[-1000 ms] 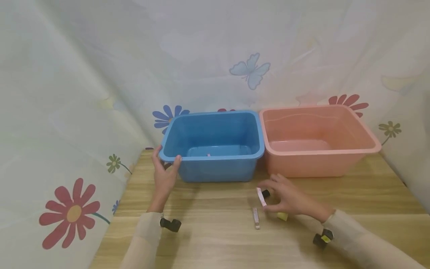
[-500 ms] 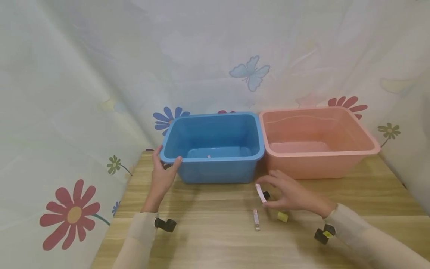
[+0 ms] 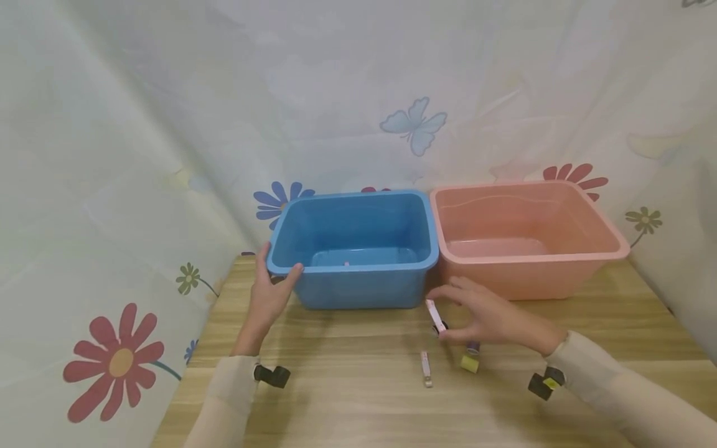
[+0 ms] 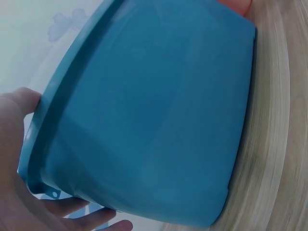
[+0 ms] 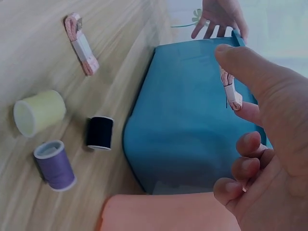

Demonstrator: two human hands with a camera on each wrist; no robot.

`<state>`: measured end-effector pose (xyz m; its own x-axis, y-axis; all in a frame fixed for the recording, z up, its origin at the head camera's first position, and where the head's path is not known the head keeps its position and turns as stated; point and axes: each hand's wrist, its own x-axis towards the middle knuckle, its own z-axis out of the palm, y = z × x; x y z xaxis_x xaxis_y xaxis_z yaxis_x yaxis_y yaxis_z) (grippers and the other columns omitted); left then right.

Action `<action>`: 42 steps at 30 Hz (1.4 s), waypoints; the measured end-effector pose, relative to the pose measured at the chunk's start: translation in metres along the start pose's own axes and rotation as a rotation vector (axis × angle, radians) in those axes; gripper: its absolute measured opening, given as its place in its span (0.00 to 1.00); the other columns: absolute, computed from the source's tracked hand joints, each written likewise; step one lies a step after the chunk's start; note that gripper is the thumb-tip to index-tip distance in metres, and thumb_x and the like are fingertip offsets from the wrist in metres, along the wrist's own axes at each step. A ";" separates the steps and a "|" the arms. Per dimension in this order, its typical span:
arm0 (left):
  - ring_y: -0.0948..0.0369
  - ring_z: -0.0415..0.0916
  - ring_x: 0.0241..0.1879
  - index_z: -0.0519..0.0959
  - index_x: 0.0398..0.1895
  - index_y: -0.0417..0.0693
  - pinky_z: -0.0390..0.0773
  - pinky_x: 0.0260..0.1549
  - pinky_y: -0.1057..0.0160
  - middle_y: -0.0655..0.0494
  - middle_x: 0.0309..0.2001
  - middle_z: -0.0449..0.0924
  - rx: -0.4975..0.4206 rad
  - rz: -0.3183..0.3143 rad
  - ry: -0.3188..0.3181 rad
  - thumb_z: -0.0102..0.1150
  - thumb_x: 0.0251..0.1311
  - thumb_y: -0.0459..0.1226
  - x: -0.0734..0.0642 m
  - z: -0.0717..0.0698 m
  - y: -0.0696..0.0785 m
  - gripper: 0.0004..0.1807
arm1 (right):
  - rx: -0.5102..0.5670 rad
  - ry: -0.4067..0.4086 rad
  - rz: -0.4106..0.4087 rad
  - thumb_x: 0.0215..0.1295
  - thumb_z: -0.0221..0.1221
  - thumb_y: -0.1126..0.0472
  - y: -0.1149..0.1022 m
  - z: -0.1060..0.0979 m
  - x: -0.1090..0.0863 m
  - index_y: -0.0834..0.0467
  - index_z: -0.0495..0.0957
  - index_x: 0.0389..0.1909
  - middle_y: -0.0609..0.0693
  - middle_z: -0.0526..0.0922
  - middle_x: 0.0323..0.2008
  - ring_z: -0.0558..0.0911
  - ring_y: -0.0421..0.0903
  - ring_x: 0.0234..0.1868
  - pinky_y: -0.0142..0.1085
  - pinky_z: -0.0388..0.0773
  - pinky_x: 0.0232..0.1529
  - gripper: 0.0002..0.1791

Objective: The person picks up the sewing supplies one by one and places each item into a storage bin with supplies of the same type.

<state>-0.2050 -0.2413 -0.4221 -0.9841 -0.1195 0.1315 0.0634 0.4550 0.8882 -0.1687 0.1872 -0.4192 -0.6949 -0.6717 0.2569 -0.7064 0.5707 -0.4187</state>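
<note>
My left hand (image 3: 270,305) grips the near left corner of the blue tub (image 3: 364,289), its thumb at the rim. In the left wrist view, the other fingers reach under that rim. Between thumb and index finger, my right hand (image 3: 493,317) pinches a folded pink-and-white tape measure (image 3: 434,314) above the table, in front of the tubs. A second folded tape measure (image 3: 426,370) lies on the wood nearby. Beneath the right hand are three thread spools: a yellow spool (image 5: 41,111), a purple spool (image 5: 55,166) and a black spool (image 5: 100,133).
Right beside the blue tub stands a pink tub (image 3: 526,277). A small pink bit (image 3: 346,264) shows inside the blue tub, mostly hidden by its front wall. Behind both tubs hangs a flowered curtain (image 3: 336,112). All stand on a wooden table (image 3: 358,404).
My right hand has risen slightly toward the tubs with the tape measure, uncovering more of the yellow and purple spools. The left hand keeps its hold on the tub corner.
</note>
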 end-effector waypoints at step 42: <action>0.46 0.62 0.66 0.39 0.77 0.71 0.69 0.59 0.41 0.50 0.74 0.52 -0.011 -0.007 0.029 0.59 0.57 0.63 -0.003 0.002 0.002 0.51 | -0.033 -0.027 -0.037 0.52 0.71 0.41 -0.024 -0.070 0.032 0.45 0.73 0.61 0.42 0.76 0.56 0.75 0.42 0.54 0.44 0.80 0.48 0.36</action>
<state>-0.2026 -0.2379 -0.4217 -0.9793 -0.1488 0.1376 0.0581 0.4444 0.8940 -0.1835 0.1852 -0.3398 -0.6643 -0.7051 0.2479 -0.7362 0.5600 -0.3799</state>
